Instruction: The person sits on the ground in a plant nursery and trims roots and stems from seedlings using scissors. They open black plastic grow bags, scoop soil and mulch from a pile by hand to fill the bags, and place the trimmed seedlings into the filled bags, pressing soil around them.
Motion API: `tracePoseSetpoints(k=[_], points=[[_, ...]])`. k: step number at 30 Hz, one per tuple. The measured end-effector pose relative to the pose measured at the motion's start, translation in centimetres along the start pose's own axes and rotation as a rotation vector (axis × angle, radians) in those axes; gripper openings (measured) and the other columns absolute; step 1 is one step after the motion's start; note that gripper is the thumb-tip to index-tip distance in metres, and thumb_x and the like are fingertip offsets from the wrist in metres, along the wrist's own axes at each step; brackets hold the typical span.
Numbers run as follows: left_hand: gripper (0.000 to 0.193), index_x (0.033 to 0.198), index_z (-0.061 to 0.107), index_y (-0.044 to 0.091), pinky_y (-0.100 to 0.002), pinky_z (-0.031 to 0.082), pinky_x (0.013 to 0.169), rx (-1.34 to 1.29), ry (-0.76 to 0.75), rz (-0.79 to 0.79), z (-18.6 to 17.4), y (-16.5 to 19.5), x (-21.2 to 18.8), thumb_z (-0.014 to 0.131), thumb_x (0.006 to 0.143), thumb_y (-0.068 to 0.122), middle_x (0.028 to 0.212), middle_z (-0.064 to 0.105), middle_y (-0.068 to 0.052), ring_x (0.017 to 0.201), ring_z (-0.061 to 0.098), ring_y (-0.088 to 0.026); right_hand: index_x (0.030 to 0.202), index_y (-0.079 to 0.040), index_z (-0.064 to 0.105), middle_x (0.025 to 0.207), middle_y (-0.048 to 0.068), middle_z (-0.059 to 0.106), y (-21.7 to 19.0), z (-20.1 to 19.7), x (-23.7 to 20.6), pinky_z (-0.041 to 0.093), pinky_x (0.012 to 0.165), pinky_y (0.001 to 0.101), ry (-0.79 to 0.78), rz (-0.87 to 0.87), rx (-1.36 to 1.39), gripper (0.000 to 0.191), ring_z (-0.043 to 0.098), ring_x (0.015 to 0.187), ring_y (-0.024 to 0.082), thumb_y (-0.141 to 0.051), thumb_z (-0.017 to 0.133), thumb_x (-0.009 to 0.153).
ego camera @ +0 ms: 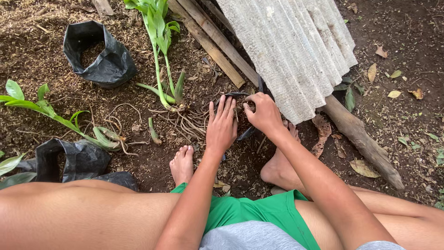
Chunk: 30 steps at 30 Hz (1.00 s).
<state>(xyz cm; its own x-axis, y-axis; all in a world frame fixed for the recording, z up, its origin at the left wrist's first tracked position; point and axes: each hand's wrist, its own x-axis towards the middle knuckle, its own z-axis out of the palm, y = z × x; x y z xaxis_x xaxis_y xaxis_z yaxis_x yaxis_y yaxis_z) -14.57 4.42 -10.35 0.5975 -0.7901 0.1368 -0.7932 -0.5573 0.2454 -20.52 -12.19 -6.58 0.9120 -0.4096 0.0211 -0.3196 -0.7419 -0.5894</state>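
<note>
A small black plastic grow bag [240, 115] sits on the soil beside bare-rooted plants [169, 92]; left hand [222, 125] lies flat, fingers released, over it; right hand [263, 111] pinches its rim.

Small black bag [240, 118] mostly hidden behind left hand [221, 126] and right hand [262, 112]; only rim slivers show. Contents not visible. Right fingertips buried at bag mouth, grip unclear. Corrugated sheet [296, 51] cut off by top edge, covers wooden slats [212, 37] and log [360, 139] upper ends. Lower-left black bag [69, 159] partly behind thigh. Right foot [277, 169] part hidden by forearm. Orchid plant [159, 41] top cropped.
</note>
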Motion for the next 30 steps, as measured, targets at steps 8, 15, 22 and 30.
tracePoseSetpoints(k=[8,15,22,30], points=[[0.065,0.156,0.038,-0.003,-0.049,0.009,0.131,0.06,-0.037,-0.045,0.1,1.0,-0.5,0.051,0.097,0.02,0.165,0.036,-0.016,0.157,0.028,-0.025,0.113,-0.004,0.077,0.107,0.021,0.076,-0.5,-2.7,0.7,0.059,0.093,0.0383,-0.317,0.135,-0.066,0.031,0.076,0.094,0.033,-0.016,0.068,0.086],[0.078,0.155,0.029,-0.005,-0.052,0.004,0.126,-0.113,-0.145,-0.096,-1.2,0.8,0.5,0.049,0.097,0.043,0.163,0.029,-0.018,0.153,0.022,-0.027,0.129,0.005,0.067,0.133,0.028,0.062,0.6,-1.9,0.7,0.05,0.102,0.0477,-0.238,-0.422,0.015,0.064,0.063,0.119,0.044,-0.009,0.077,0.067],[0.069,0.161,0.029,0.0,-0.047,0.007,0.129,0.154,-0.171,-0.04,1.7,-0.8,0.7,0.043,0.105,0.038,0.169,0.028,-0.012,0.157,0.023,-0.022,0.125,-0.014,0.073,0.129,0.015,0.068,2.6,1.7,2.6,0.055,0.097,0.0418,-0.381,-0.145,-0.111,0.051,0.07,0.109,0.033,-0.017,0.086,0.075],[0.065,0.159,0.026,0.004,-0.049,0.002,0.127,0.169,-0.203,-0.034,1.3,-0.2,0.1,0.036,0.105,0.038,0.17,0.022,-0.007,0.156,0.017,-0.022,0.124,-0.019,0.074,0.121,0.013,0.072,1.4,1.2,2.6,0.058,0.091,0.0402,-0.419,-0.091,-0.111,0.05,0.075,0.097,0.031,-0.017,0.084,0.075]])
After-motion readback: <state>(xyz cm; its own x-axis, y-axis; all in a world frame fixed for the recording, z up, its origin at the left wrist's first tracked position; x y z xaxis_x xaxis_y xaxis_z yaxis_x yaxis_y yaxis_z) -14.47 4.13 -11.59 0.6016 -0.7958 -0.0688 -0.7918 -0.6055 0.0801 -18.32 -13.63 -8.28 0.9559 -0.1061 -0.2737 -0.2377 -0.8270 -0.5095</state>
